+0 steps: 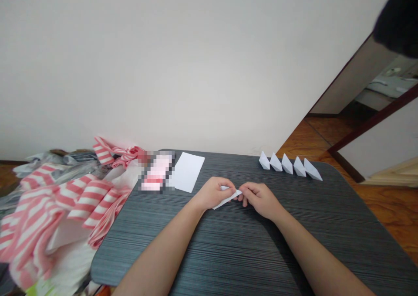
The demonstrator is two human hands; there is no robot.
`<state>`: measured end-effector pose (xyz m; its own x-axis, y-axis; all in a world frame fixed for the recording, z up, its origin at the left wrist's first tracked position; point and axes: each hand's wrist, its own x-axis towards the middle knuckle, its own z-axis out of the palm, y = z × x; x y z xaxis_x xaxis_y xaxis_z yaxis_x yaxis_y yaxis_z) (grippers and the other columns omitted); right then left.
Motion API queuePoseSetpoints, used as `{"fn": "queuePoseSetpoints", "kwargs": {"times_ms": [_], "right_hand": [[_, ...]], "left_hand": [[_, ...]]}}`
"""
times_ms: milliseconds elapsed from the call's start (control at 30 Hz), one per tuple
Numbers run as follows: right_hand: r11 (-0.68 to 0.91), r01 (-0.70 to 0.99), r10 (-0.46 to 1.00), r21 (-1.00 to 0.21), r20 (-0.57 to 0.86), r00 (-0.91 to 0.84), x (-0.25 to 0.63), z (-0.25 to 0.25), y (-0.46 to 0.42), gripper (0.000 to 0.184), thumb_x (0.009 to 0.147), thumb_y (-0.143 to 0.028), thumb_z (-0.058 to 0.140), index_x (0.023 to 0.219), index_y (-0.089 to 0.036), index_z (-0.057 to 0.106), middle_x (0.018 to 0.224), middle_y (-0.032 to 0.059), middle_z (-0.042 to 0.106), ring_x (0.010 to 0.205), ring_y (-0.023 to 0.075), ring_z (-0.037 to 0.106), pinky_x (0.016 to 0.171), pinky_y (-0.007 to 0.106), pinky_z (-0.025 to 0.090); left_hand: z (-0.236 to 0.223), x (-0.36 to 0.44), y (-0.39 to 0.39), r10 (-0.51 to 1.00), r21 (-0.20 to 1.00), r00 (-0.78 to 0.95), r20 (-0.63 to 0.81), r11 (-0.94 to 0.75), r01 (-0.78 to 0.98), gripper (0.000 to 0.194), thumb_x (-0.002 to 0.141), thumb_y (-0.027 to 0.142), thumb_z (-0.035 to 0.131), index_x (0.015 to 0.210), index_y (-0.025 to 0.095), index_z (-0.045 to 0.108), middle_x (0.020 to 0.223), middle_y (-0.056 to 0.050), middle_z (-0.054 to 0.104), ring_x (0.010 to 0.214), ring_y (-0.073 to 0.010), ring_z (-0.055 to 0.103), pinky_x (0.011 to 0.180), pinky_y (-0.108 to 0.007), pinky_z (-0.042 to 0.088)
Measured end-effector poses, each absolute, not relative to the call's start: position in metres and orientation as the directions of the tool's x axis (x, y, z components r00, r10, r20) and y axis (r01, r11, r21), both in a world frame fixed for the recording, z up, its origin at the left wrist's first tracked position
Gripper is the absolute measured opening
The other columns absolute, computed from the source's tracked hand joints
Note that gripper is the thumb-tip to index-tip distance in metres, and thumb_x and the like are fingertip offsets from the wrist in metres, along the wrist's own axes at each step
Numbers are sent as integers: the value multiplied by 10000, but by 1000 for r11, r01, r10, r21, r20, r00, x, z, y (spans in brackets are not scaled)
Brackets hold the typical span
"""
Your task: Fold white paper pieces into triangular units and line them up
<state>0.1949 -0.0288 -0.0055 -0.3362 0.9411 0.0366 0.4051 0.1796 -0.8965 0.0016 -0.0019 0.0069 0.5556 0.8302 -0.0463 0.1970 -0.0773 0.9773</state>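
Observation:
A folded piece of white paper is held between my two hands above the middle of the dark table. My left hand is closed around its left part, with the thumb lying along the top. My right hand pinches the right tip between thumb and fingers. Part of the paper is hidden behind the left fingers. Several white folded paper boats stand in a row at the table's back right. A stack of flat white paper lies at the back left.
The dark wood-grain table has its far edge by a white wall. A blurred-out pink item lies left of the paper stack. Striped red-and-white cloth and bags are heaped left of the table. A doorway opens at the right.

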Motion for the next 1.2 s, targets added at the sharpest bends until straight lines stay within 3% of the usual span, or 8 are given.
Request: {"fn": "queuePoseSetpoints", "kwargs": {"times_ms": [133, 433, 700, 900, 1033, 1200], "right_hand": [[201, 473, 930, -858, 14, -368, 193, -3, -29, 280, 878, -280, 439, 679, -173, 604, 564, 4, 625, 480, 116, 573, 532, 228, 434], [339, 567, 916, -750, 125, -382, 191, -1, -30, 250, 876, -240, 434, 680, -189, 580, 577, -10, 596, 485, 108, 548, 534, 224, 414], [275, 498, 925, -822, 85, -371, 191, 0, -32, 206, 875, -248, 447, 732, -186, 581, 610, -5, 612, 497, 112, 568, 512, 217, 422], [263, 498, 928, -826, 76, -364, 192, 2, -31, 211, 872, -236, 454, 709, -183, 576, 603, -5, 615, 504, 115, 578, 528, 221, 431], [282, 515, 920, -809, 77, -383, 193, 3, -31, 207, 874, -222, 449, 716, -179, 576, 609, -4, 616, 502, 111, 576, 527, 219, 428], [302, 521, 907, -798, 72, -415, 192, 1, -32, 212, 870, -224, 452, 701, -175, 569, 609, -5, 608, 507, 105, 573, 530, 213, 425]], "left_hand": [[5, 2, -1, 830, 960, 557, -25, -136, 245, 221, 767, 286, 527, 781, 123, 675, 738, -47, 669, 686, -142, 593, 622, -214, 427], [8, 3, -1, 850, 930, 525, -32, -167, 328, 278, 761, 366, 540, 800, 141, 698, 770, -42, 681, 728, -156, 593, 637, -216, 418], [10, 2, -2, 842, 952, 539, -19, -149, 267, 229, 776, 281, 510, 788, 133, 685, 753, -48, 676, 700, -143, 592, 636, -215, 431], [11, 1, -1, 845, 946, 535, -10, -165, 278, 263, 795, 315, 498, 794, 132, 686, 737, -37, 666, 691, -141, 577, 615, -210, 412], [11, 0, 1, 839, 924, 545, 6, -213, 318, 375, 826, 381, 446, 691, 119, 677, 642, -17, 625, 625, -127, 536, 552, -208, 367], [5, 2, 0, 833, 933, 553, -4, -195, 301, 255, 778, 320, 522, 739, 119, 674, 693, -19, 637, 655, -119, 543, 575, -198, 375]]}}
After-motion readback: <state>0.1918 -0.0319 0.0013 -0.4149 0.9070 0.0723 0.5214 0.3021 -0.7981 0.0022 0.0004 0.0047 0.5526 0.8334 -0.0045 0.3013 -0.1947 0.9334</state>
